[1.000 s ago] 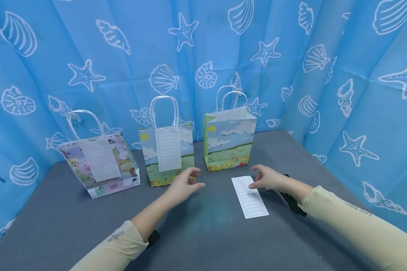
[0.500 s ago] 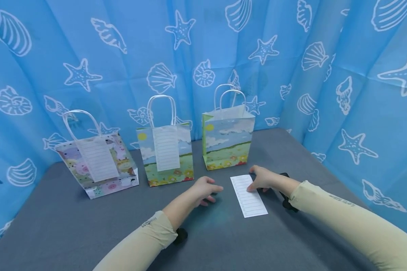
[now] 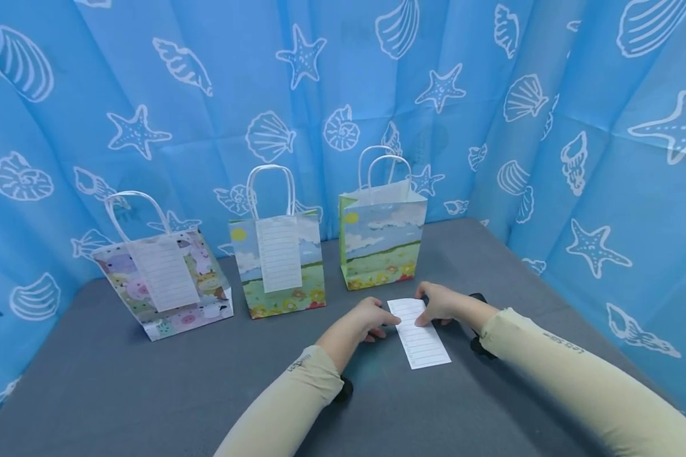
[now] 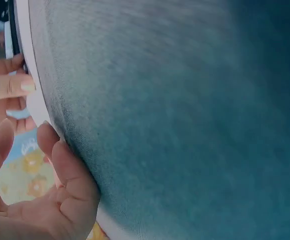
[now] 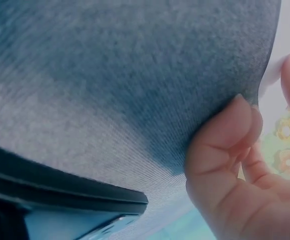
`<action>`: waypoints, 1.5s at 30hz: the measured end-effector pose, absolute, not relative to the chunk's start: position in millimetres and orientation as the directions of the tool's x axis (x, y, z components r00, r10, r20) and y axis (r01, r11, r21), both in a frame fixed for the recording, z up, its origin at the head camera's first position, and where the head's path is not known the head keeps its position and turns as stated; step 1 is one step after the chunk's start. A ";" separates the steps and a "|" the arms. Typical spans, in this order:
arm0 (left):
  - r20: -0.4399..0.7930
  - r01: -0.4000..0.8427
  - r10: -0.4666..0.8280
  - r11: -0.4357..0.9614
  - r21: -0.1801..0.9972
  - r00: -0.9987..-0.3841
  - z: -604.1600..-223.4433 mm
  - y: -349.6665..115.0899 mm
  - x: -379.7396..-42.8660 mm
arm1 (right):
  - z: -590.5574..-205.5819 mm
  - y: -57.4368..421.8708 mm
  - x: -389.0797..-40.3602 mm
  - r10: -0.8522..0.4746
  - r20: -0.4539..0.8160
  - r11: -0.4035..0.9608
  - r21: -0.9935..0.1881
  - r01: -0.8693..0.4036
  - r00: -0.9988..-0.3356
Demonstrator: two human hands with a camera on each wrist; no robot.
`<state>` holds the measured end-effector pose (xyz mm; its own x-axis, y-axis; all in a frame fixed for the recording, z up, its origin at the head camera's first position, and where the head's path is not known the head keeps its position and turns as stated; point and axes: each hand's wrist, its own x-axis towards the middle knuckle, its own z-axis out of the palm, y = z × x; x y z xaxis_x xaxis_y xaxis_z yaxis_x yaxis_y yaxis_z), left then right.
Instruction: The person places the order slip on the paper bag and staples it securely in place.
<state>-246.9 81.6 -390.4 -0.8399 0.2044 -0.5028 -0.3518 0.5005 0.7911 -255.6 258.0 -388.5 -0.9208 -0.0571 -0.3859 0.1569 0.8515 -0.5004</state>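
Observation:
A white lined paper slip [image 3: 422, 349] lies on the grey tabletop in the head view. My right hand [image 3: 443, 303] is at its right edge, thumb over the paper and curled fingers at the border, pinching it there. My left hand [image 3: 363, 320] is at the opposite edge; its thumb tip overlaps the paper. In the left wrist view, the left fingers [image 4: 67, 165] are bent at the paper's edge, with the thumb apart from them. The right wrist view shows the right fingertips [image 5: 235, 120] right at the edge of the paper, thumb across from them.
Three paper gift bags stand behind the hands: an animal-print bag [image 3: 211, 279] at left, a meadow-print bag [image 3: 248, 273] in the middle, both with lined slips on their fronts, and another meadow-print bag [image 3: 383, 241] at right. A blue seashell curtain [image 3: 206, 127] hangs behind.
My left hand has moved right, from in front of the middle bag to the paper's left edge. My right hand has come down onto the paper's right edge; the bags stay put.

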 end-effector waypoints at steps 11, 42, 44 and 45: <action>-0.481 -0.342 0.120 0.558 0.756 -0.868 -395.8 93.3 -245.6 | -388.2 257.8 -250.9 -0.050 -0.374 0.836 -0.524 0.166 -0.926; -0.438 -0.348 0.118 0.442 0.827 -0.891 -398.0 93.8 -244.8 | -378.8 252.4 -236.8 -0.072 -0.346 0.696 -0.689 0.202 -0.935; -0.453 -0.375 0.115 0.403 0.835 -0.884 -396.0 90.9 -244.6 | -375.9 253.0 -235.2 -0.067 -0.334 0.666 -0.717 0.207 -0.940; -0.445 -0.372 0.121 0.381 0.846 -0.888 -394.4 89.1 -244.2 | -374.8 253.4 -234.5 -0.069 -0.324 0.650 -0.732 0.204 -0.944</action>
<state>-244.2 89.1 -394.4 -0.8876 0.1206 -0.4446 -0.3722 0.3809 0.8464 -234.5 253.4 -374.8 -0.9436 -0.0685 -0.3238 0.2041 0.6498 -0.7322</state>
